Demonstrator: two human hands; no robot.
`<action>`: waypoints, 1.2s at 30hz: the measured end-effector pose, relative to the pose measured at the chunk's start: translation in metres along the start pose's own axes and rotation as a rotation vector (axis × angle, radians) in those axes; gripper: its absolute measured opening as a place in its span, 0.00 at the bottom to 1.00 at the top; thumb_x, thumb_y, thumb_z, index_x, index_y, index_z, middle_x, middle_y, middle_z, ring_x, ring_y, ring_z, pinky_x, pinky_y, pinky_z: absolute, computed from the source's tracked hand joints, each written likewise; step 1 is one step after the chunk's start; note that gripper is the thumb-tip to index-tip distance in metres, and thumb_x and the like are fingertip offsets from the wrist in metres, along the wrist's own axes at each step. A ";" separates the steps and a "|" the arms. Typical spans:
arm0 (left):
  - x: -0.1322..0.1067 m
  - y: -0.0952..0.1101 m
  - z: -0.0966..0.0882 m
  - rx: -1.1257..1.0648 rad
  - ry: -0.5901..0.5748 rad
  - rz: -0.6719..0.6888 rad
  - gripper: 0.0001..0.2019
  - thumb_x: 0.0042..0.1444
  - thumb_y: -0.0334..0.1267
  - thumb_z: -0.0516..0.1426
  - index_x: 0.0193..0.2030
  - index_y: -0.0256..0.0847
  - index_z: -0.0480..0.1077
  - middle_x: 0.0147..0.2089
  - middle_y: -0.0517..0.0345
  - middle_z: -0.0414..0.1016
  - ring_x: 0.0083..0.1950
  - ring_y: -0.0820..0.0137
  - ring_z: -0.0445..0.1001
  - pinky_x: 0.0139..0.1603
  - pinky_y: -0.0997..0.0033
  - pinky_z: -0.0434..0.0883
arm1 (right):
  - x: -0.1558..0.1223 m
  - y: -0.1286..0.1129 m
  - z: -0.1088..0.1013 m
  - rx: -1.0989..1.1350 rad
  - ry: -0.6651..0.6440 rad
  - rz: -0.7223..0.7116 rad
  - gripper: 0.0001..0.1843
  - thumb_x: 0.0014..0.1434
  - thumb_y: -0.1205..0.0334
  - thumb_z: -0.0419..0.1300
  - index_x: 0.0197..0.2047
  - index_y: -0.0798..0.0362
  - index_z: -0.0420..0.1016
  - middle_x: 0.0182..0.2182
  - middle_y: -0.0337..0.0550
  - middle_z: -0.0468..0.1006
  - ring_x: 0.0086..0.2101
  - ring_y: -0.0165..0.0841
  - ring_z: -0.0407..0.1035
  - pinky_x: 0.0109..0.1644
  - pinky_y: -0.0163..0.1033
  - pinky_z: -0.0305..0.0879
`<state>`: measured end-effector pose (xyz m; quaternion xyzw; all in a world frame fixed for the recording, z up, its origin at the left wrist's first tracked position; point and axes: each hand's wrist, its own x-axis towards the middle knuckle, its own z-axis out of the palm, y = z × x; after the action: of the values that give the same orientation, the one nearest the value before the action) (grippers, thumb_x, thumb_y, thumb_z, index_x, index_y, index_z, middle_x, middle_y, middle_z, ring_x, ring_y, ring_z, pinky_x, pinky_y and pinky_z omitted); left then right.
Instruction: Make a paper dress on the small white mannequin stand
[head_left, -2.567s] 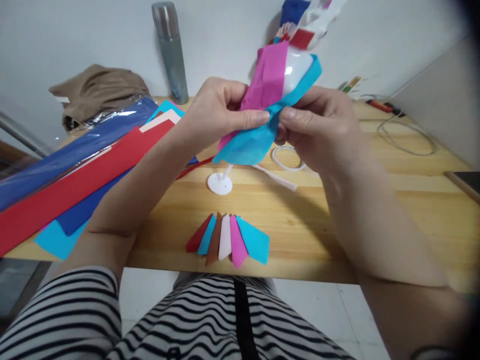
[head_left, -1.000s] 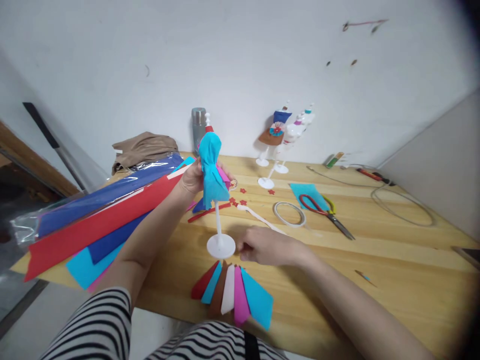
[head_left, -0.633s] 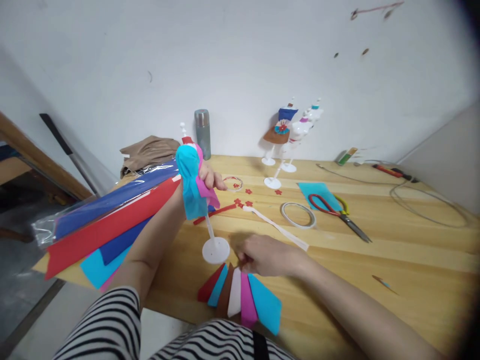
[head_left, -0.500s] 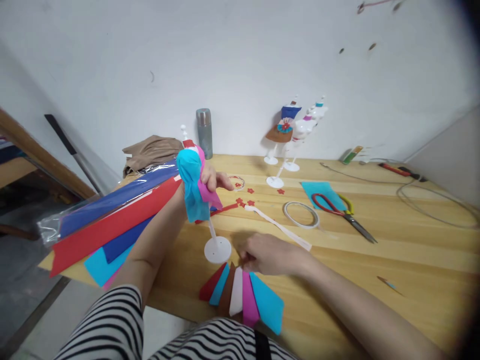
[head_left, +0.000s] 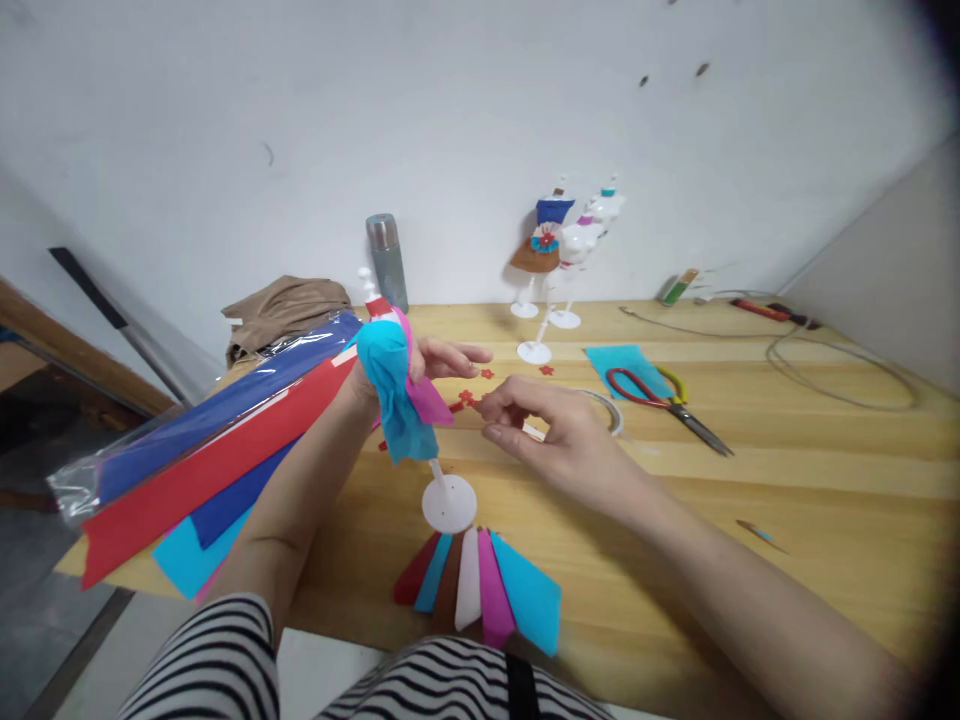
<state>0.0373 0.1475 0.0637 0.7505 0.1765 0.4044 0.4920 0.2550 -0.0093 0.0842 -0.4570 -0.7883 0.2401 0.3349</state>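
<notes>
- Left hand (head_left: 420, 365): grip closed round the torso of a small white mannequin (head_left: 390, 385), thumb and fingers pressing cyan paper (head_left: 394, 395) and magenta paper (head_left: 429, 398) against it; index finger extended to the right.
- Mannequin tilted, its neck knob up and to the left, its stem running down to the right to a round white base (head_left: 448, 503) that sits just above or on the desk (head_left: 750, 490); contact cannot be confirmed.
- Right hand (head_left: 559, 435): raised over the desk, just right of the mannequin, fingers curled, thumb and forefinger tips close together; whether they pinch anything cannot be told.
- Fan of cut paper pieces (head_left: 480, 590) (red, cyan, brown, white, magenta, cyan) lies at the near desk edge, directly below the base.
- Left of the left arm: long sheets of red, blue and cyan paper (head_left: 202, 450), partly in a clear sleeve, overhanging the desk corner.
- Behind the right hand: ring of white tape (head_left: 611, 408), partly hidden; further right, red-handled scissors (head_left: 664, 395) lying on a cyan sheet (head_left: 607, 360).
- Small red paper flowers (head_left: 469, 397) scattered between the hands.
- At the wall: grey flask (head_left: 386, 260), tan cloth (head_left: 285, 305), dressed mannequins (head_left: 559, 250), coiled cable (head_left: 847, 365).
</notes>
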 end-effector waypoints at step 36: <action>-0.012 0.042 0.097 0.506 0.287 0.251 0.12 0.48 0.46 0.74 0.34 0.46 0.81 0.42 0.51 0.85 0.47 0.56 0.80 0.48 0.57 0.73 | 0.011 0.052 -0.024 0.500 0.229 0.001 0.23 0.51 0.38 0.72 0.43 0.43 0.80 0.40 0.42 0.85 0.48 0.46 0.79 0.53 0.54 0.77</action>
<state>0.1001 0.0628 0.0770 0.8004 0.2449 0.5069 0.2060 0.2979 0.0261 0.0677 -0.3846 -0.6611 0.3742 0.5244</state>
